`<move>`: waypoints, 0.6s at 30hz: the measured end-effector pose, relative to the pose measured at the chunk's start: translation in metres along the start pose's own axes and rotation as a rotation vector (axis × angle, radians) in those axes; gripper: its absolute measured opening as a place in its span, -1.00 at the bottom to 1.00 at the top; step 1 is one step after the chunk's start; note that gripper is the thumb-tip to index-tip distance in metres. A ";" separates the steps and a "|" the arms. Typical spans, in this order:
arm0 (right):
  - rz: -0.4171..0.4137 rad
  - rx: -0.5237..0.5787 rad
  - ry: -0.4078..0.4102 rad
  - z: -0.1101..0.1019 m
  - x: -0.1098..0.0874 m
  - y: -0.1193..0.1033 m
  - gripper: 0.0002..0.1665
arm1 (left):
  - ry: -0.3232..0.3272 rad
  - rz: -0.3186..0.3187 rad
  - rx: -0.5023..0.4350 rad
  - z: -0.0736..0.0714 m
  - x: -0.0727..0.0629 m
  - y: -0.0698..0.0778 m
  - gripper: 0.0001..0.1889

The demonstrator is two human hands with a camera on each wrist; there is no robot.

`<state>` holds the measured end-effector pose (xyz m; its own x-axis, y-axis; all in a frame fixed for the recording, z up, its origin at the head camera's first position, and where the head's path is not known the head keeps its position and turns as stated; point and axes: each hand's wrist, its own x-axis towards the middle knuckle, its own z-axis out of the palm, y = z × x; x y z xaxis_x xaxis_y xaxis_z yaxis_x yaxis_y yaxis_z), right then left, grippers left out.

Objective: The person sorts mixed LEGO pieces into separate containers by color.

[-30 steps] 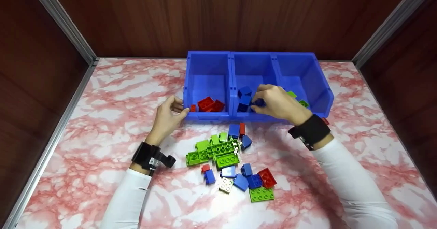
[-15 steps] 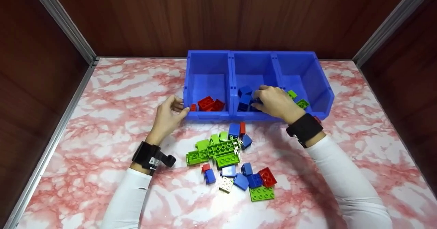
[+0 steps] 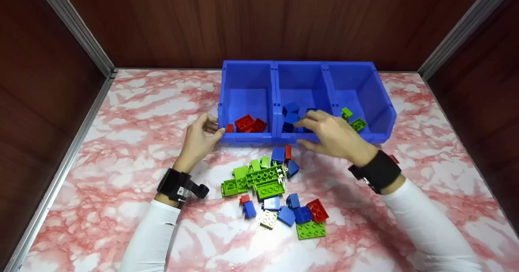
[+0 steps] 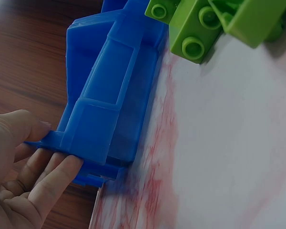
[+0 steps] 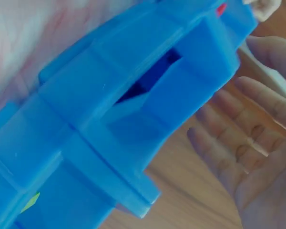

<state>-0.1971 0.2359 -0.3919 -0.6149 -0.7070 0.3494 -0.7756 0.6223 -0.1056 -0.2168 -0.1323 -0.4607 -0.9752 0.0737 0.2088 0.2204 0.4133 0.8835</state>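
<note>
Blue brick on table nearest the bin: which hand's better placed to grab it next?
Likely the right hand: empty, fingers open, near the blue brick. The left hand holds the front left corner of the bin.

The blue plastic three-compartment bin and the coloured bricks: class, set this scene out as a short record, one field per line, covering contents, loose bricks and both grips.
Container: blue plastic three-compartment bin
Surface: red-and-white marbled table
Left compartment: red plastic bricks
Middle compartment: blue plastic bricks
Right compartment: green plastic bricks
Loose before bin: green bricks, blue bricks, red bricks
Left grip: bare hand holding bin's left front corner
Right grip: bare hand, holding nothing, at middle compartment's front
</note>
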 end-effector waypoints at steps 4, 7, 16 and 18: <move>-0.064 0.055 -0.022 0.002 -0.012 -0.014 -0.55 | -0.003 0.001 -0.009 -0.001 0.000 0.000 -0.78; -0.090 0.089 -0.048 0.010 -0.020 -0.020 -0.59 | -0.006 -0.006 -0.009 -0.001 0.000 0.000 -0.78; -0.086 0.064 -0.120 0.036 -0.032 -0.028 -0.57 | -0.003 -0.002 -0.006 -0.001 -0.001 0.000 -0.78; -0.080 0.064 -0.138 0.039 -0.033 -0.030 -0.55 | -0.006 -0.005 -0.004 0.000 -0.001 0.001 -0.78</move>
<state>-0.1588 0.2271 -0.4368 -0.5613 -0.7955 0.2282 -0.8275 0.5429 -0.1429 -0.2160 -0.1320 -0.4602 -0.9764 0.0767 0.2020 0.2156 0.4097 0.8864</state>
